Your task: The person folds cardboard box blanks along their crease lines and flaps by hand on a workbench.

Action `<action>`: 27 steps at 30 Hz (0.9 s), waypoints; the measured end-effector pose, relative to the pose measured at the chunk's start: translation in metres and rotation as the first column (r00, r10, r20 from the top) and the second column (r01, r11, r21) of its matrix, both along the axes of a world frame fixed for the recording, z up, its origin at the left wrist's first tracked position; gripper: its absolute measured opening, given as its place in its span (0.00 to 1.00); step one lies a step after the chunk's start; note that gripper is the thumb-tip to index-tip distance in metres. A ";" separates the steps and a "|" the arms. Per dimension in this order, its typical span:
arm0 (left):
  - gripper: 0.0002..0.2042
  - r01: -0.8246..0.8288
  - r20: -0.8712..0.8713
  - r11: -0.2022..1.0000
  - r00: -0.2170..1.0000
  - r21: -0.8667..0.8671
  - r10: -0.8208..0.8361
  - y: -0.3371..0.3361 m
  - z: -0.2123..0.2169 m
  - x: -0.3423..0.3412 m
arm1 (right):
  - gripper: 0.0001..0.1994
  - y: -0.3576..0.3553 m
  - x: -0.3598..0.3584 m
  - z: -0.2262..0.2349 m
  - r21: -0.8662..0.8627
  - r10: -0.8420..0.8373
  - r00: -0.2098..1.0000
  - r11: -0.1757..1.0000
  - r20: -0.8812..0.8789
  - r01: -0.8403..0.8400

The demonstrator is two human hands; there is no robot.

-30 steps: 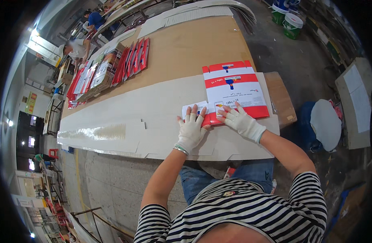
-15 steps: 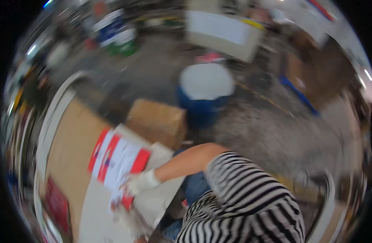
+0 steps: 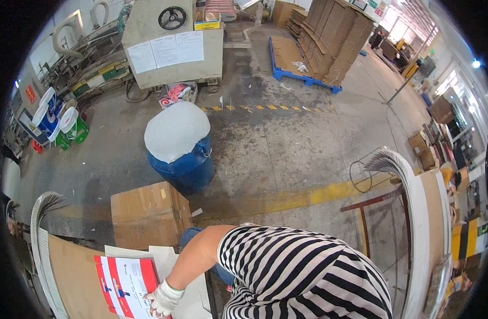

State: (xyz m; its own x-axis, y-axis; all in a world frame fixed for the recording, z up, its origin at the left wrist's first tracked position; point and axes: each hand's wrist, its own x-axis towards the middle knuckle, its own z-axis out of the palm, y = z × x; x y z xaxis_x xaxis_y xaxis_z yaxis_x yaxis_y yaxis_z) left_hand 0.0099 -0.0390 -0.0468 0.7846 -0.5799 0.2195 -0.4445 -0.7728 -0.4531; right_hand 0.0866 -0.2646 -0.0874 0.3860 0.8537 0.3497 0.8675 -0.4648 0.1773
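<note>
A white glove with bare fingertips covers my right hand [image 3: 166, 300]. Its fingers are stretched out and a little apart, resting on a red-and-white printed sheet [image 3: 127, 276] near its right edge. Under and beside that sheet lie pale grey-white boards [image 3: 189, 284], on a tan table surface [image 3: 76, 274]. The lower part of the sheet is cut off by the picture's bottom edge. My left hand is outside the picture.
Beyond the table stand a brown cardboard box [image 3: 148, 212] and a blue barrel [image 3: 188, 173] with a white cover. White curved bristle-edged rails [image 3: 39, 250] flank me. Flattened cardboard [image 3: 331, 42] is stacked on a blue pallet [image 3: 307, 80]; buckets [image 3: 74, 125] stand far left.
The view has swung to the right and sharpened, so the sheet and my right hand sit lower in the picture. My left hand, visible at the sheet before, has left the picture.
</note>
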 end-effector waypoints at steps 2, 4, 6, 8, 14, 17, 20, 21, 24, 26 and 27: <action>0.23 -0.002 0.028 1.000 1.000 0.028 0.001 0.002 -0.001 -0.001 | 0.21 0.003 -0.002 0.006 -0.057 -0.013 1.000 0.998 -0.018 0.012; 0.22 0.009 0.054 0.998 0.998 0.056 -0.012 -0.001 0.002 -0.003 | 0.21 0.001 -0.006 0.010 -0.115 -0.040 0.998 0.993 -0.037 0.036; 0.22 -0.027 0.030 0.999 0.999 0.037 0.026 -0.012 0.006 -0.006 | 0.20 -0.006 -0.010 0.009 -0.013 -0.023 1.000 1.000 0.002 0.023; 0.23 -0.073 -0.015 0.996 0.997 -0.058 0.072 -0.023 0.015 -0.010 | 0.20 -0.011 -0.013 0.008 -0.012 -0.033 0.999 0.999 0.007 0.033; 0.28 -0.417 -0.184 0.909 0.893 0.007 0.411 -0.002 0.012 -0.009 | 0.13 0.034 0.005 0.023 -0.049 0.073 0.982 0.995 -0.172 -0.082; 0.33 -0.559 -0.638 0.829 0.635 0.010 0.436 -0.069 0.047 0.008 | 0.10 -0.021 -0.004 -0.035 0.433 0.080 0.971 0.901 -0.227 0.027; 0.34 -0.499 -0.661 0.842 0.705 -0.205 0.257 -0.029 0.033 0.005 | 0.15 -0.012 -0.005 -0.017 0.179 -0.005 0.937 0.981 -0.351 0.072; 0.33 -0.592 -0.744 0.787 0.602 -0.173 0.289 -0.017 0.045 0.000 | 0.18 -0.011 -0.017 0.021 -0.054 -0.054 0.935 0.998 -0.349 0.038; 0.29 -0.547 -0.597 0.801 0.735 -0.242 0.321 -0.018 0.037 -0.002 | 0.23 -0.023 -0.021 0.033 -0.089 -0.049 0.980 0.996 -0.194 0.032; 0.29 -0.592 -0.591 0.763 0.723 -0.261 0.359 -0.019 0.038 -0.006 | 0.23 -0.024 -0.023 0.038 -0.076 0.002 0.975 0.997 -0.223 -0.019; 0.29 -0.584 -0.582 0.760 0.735 -0.284 0.348 -0.018 0.036 -0.008 | 0.24 -0.023 -0.024 0.041 -0.068 -0.012 0.968 0.998 -0.250 -0.005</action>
